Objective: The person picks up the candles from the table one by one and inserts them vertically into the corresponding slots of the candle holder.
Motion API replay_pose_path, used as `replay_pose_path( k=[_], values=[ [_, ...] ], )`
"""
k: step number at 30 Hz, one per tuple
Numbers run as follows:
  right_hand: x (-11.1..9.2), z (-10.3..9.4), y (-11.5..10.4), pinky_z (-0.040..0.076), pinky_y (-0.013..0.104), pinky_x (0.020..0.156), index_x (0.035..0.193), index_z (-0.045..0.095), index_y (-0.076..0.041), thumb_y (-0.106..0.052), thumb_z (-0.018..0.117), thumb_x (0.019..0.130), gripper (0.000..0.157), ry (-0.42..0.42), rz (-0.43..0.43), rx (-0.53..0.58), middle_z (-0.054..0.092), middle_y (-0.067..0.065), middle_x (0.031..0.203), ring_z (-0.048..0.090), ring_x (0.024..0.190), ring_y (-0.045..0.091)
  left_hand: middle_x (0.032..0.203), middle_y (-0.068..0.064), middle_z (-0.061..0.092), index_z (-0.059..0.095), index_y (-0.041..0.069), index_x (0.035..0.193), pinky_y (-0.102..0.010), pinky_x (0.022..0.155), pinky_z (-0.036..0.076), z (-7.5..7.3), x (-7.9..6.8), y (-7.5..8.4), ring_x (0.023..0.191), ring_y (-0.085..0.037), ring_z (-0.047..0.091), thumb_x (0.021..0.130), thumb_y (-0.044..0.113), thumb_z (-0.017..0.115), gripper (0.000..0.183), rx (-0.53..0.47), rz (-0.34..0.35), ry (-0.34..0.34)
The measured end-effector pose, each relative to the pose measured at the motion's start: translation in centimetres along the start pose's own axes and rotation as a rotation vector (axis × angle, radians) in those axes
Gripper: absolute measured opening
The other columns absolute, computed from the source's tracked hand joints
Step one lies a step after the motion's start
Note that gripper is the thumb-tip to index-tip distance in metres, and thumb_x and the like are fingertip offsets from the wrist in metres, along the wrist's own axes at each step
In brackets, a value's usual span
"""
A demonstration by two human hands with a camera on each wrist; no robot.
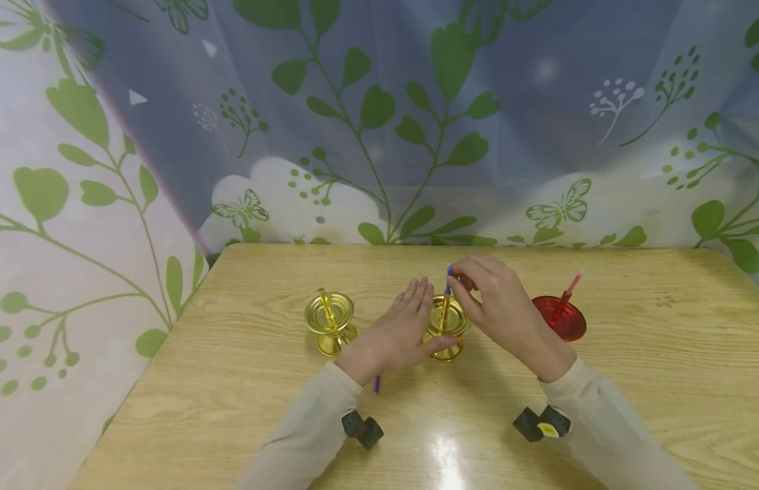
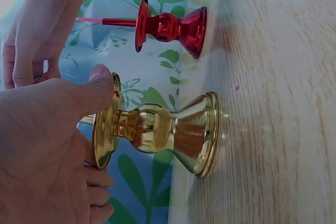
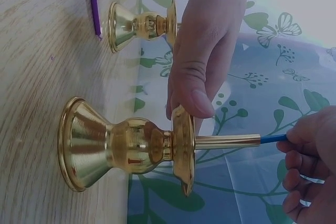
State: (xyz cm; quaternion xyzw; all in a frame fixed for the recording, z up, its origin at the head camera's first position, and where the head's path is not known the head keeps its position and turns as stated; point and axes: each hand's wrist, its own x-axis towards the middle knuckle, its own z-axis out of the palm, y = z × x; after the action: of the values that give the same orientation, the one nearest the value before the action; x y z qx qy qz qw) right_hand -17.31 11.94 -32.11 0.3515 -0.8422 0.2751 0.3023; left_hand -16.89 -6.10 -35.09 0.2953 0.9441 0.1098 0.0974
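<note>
Your left hand [image 1: 399, 335] steadies the middle gold holder [image 3: 126, 148] with straight fingers while your right hand [image 1: 498, 307] pinches the blue stick [image 3: 273, 139] at its 12 o'clock end — push off-line and, I'd judge, it tips.

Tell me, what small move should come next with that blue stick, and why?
Probably push it further down. The right hand pinches the blue stick, whose end sits in the gold holder's tube, most of it hidden by the fingers, while the left hand steadies the dish.

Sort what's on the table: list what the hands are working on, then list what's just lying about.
In hand:
- middle gold holder, steadied by left hand
- blue candle, pinched by right hand at the holder's tube

Lying about:
- left gold holder
- red holder with pink candle
- purple candle on table
</note>
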Motion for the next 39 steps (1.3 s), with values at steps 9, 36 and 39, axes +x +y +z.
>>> replay_pose_path(
  k=[9, 36, 39],
  values=[
    [-0.1, 0.0, 0.0, 0.052, 0.032, 0.060, 0.090, 0.066, 0.001, 0.005, 0.068, 0.086, 0.006, 0.004, -0.006, 0.003, 0.063, 0.005, 0.082, 0.057, 0.070, 0.013, 0.159, -0.018, -0.006, -0.001, -0.001, 0.153, -0.038, 0.118, 0.007, 0.1, 0.1, 0.0, 0.146, -0.026, -0.009, 0.096, 0.062, 0.035, 0.093, -0.007, 0.000, -0.003],
    [-0.1, -0.5, -0.2, 0.051, 0.032, 0.063, 0.091, 0.066, -0.002, 0.003, 0.067, 0.087, 0.007, -0.038, 0.049, 0.018, 0.062, 0.004, 0.084, 0.057, 0.073, 0.013, 0.158, -0.021, -0.002, 0.004, -0.005, 0.151, -0.037, 0.118, 0.006, -1.6, -0.2, -0.5, 0.147, -0.029, -0.005, 0.094, 0.061, 0.041, 0.095, 0.059, 0.027, 0.031],
    [-0.1, -0.6, -0.2, 0.049, 0.032, 0.062, 0.092, 0.066, -0.002, 0.002, 0.067, 0.087, 0.006, -0.040, 0.049, 0.012, 0.061, 0.003, 0.082, 0.055, 0.072, 0.014, 0.159, -0.019, -0.003, 0.003, -0.003, 0.152, -0.036, 0.118, 0.007, -2.2, -0.7, -0.9, 0.147, -0.028, -0.005, 0.095, 0.059, 0.042, 0.093, 0.027, 0.020, 0.044]
  ],
)
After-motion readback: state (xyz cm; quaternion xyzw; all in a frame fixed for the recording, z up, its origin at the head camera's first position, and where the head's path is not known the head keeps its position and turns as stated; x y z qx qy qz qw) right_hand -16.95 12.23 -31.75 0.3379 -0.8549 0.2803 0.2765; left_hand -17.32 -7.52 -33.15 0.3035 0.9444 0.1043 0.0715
